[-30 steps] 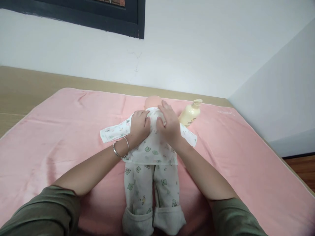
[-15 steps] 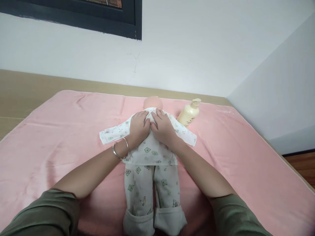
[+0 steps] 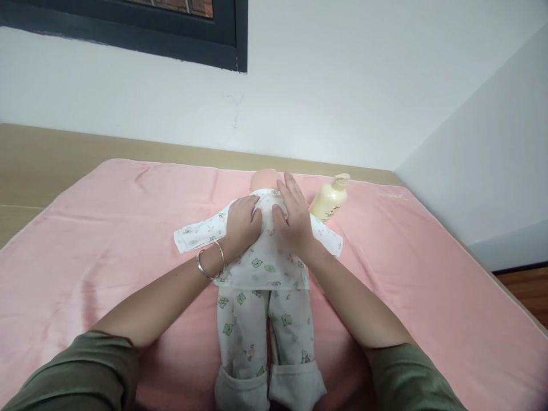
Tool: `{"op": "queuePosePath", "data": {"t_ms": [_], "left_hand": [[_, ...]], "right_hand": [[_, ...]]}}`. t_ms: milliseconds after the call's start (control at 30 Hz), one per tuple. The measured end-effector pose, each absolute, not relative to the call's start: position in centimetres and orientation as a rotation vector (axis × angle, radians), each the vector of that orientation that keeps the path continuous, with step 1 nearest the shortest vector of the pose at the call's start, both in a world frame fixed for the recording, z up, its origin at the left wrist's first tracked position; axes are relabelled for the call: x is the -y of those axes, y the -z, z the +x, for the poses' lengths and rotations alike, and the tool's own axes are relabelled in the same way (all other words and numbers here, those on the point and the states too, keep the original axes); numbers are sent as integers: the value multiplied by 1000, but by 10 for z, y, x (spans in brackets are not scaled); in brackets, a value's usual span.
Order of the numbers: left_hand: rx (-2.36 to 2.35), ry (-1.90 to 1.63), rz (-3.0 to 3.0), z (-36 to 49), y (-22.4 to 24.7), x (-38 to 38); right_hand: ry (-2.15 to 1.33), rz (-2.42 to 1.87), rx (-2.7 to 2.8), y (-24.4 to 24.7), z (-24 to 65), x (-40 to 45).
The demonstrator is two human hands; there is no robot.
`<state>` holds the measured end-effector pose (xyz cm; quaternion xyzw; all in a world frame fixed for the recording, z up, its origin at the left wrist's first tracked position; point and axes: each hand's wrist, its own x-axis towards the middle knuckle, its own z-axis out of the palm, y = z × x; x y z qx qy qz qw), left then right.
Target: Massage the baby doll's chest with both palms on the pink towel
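This looks like a room in a home, likely a bedroom or nursery corner. A soft pink fleece blanket (image 3: 107, 240) covers a light wooden surface (image 3: 51, 154) set against plain white plastered walls (image 3: 342, 85). A dark-framed window (image 3: 180, 34) sits above, a cream pump bottle (image 3: 329, 201) of lotion stands by, and reddish wooden flooring (image 3: 524, 294) shows at the right.

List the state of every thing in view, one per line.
Doll: lying flat, dressed, head far from camera.
Top: on the doll, sleeves spread.
Trousers: on, cuffs rolled.
Bottle: pump cap on, beside the doll.
Left hand: pressing the top.
Right hand: flat, pressing the top.
Blanket: spread, slightly creased.
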<state>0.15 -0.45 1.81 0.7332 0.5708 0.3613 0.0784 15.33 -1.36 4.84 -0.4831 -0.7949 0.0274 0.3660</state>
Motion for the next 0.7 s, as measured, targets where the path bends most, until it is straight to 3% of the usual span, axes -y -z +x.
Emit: {"op": "queuePosePath", "data": {"t_ms": [167,300,500,700], "left_hand": [[-1667,-1119,2215,2,-16,3],[-1603,-1146,2153,0,-17,-2],[-1679,-1268,1922,-16,-38,-17],[-1345,-1319,1650,27,-90,-15]], "right_hand": [[-139,-1253,2373,-48,151,11],[-210,-1240,2433,-80,167,17],[-101,-1126,1923,-157,238,49],[-56,-1198,1564,-152,306,21]]}}
